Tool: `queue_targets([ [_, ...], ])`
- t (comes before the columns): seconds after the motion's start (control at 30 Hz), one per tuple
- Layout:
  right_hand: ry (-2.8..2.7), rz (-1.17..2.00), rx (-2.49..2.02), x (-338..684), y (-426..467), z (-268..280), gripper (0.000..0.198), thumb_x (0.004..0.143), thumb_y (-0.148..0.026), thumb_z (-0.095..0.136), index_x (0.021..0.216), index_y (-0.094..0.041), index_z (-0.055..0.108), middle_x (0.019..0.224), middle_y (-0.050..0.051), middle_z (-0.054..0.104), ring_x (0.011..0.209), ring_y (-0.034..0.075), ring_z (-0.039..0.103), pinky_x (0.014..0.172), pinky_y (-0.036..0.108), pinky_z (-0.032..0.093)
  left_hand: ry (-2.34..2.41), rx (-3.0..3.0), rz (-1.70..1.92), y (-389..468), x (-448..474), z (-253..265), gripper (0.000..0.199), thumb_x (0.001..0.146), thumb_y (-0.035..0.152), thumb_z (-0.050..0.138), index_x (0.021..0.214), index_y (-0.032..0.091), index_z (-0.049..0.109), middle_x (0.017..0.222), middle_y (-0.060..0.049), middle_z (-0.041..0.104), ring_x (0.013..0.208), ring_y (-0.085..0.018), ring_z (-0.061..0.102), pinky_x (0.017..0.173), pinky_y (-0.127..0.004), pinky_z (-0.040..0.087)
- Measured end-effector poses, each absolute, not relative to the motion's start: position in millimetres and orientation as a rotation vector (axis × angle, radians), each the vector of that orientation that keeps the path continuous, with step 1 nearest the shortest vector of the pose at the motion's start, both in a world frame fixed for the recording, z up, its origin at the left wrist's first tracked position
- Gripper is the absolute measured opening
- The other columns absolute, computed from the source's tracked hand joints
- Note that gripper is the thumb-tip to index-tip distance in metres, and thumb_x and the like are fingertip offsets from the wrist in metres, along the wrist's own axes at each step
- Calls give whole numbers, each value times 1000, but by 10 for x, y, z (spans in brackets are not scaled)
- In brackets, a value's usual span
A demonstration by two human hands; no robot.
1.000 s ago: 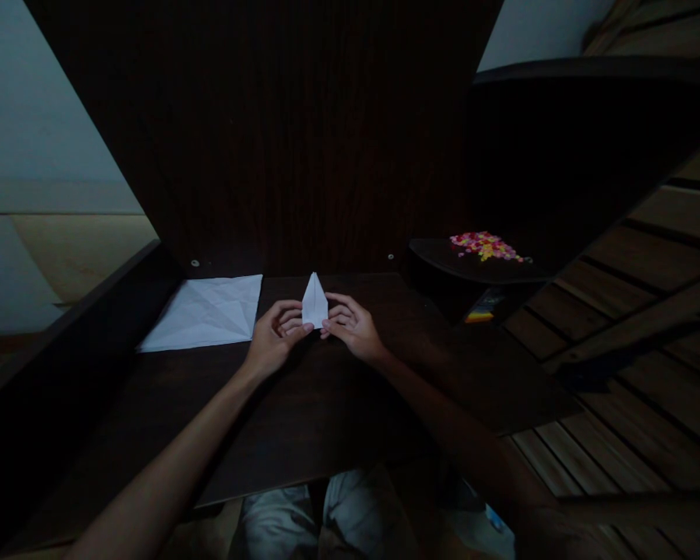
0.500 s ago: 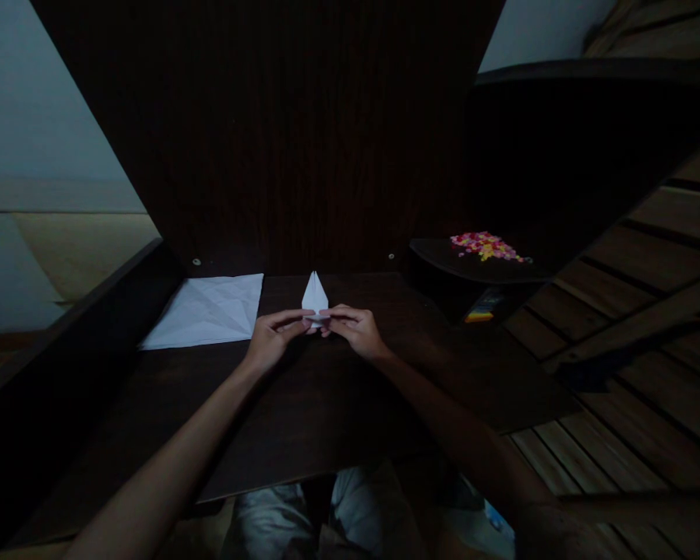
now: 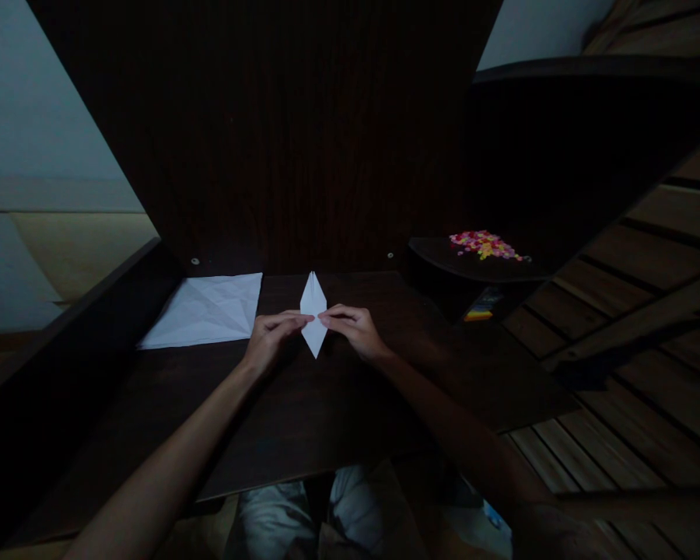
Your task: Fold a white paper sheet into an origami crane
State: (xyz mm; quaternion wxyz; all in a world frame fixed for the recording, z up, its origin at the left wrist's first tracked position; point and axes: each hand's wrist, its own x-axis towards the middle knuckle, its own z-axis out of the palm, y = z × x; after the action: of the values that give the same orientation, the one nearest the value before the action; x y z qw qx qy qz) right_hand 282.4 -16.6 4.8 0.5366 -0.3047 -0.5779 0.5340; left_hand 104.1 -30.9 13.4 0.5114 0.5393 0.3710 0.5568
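A folded white paper (image 3: 313, 299), a long diamond with a split far tip, is held just over the dark desk. My left hand (image 3: 272, 336) pinches its left edge near the middle, thumb on top. From the other side my right hand (image 3: 353, 328) grips the right edge between thumb and fingers. The lower point of the diamond hangs toward me, unfolded and flat. Fingertips beneath the paper are hidden.
A creased white sheet (image 3: 210, 309) lies on the desk (image 3: 285, 420) to the left. On a rounded shelf (image 3: 432, 253) at the right sits a heap of small pink, red and yellow pieces (image 3: 484, 244). A dark side panel (image 3: 70, 342) borders the desk's left.
The paper's lower part, folded up between my fingers before, now points down toward me, so the full diamond shows. My hands stay nearly in place at its edges.
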Motion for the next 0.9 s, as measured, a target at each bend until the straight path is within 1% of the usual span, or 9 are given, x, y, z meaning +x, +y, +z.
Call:
queue_targets([
  [0.07,-1399,1237,-743,2814,-169,50,19,65,-31,76,78,-17,70,80,3,66,75,15,63,70,30,51,985,1380,1334,-311,1050,130,18,66,29,74,79,17,77,89,-8,73,88,-24,65,82,-36,49],
  [0.13,-1398,1215,-762,2803,-161,35,24,63,-32,76,79,-18,66,77,2,65,72,15,62,66,29,51,1065,1408,1316,-314,1060,129,29,65,32,76,90,18,75,90,-7,73,86,-23,65,81,-35,50],
  [0.23,-1337,1176,-742,2788,-141,7,33,61,-30,78,81,-20,54,73,-2,60,66,12,59,61,26,49,1124,1390,1331,-324,1077,133,48,63,33,78,108,18,69,90,-6,73,81,-19,64,78,-33,51],
  [0.3,-1311,1155,-713,2780,-135,-1,38,62,-29,78,80,-22,45,71,-5,57,63,10,57,59,24,48,1104,1384,1350,-333,1089,140,56,62,31,79,115,17,66,87,-5,72,77,-17,64,77,-32,52],
  [0.37,-1320,1138,-702,2774,-140,1,40,63,-30,77,79,-23,41,68,-6,54,61,10,56,58,24,47,1053,1371,1357,-345,1100,148,62,62,29,79,120,16,62,85,-4,71,75,-16,63,75,-31,53],
  [0.53,-1348,1121,-719,2770,-178,5,42,63,-27,77,85,-23,42,70,-5,56,63,10,55,60,24,45,944,1353,1346,-374,1126,170,85,63,22,78,139,17,40,79,-1,67,67,-12,61,68,-26,52],
  [0.63,-1371,1127,-757,2773,-185,0,47,61,-27,78,94,-23,45,72,-4,56,63,11,55,59,24,44,913,1331,1367,-384,1141,174,95,62,19,78,144,18,29,72,1,65,63,-10,60,65,-24,50],
  [0.77,-1415,1138,-744,2776,-191,8,45,62,-28,77,97,-22,49,69,-5,55,63,11,53,59,23,44,897,1312,1331,-386,1145,166,95,63,19,77,144,15,28,69,2,63,63,-11,60,66,-24,49],
  [0.9,-1415,1154,-708,2770,-214,22,45,62,-27,76,97,-24,49,67,-6,52,61,10,52,58,22,43,877,1328,1316,-372,1112,161,98,63,17,76,145,15,24,67,4,61,62,-10,58,64,-22,48],
])
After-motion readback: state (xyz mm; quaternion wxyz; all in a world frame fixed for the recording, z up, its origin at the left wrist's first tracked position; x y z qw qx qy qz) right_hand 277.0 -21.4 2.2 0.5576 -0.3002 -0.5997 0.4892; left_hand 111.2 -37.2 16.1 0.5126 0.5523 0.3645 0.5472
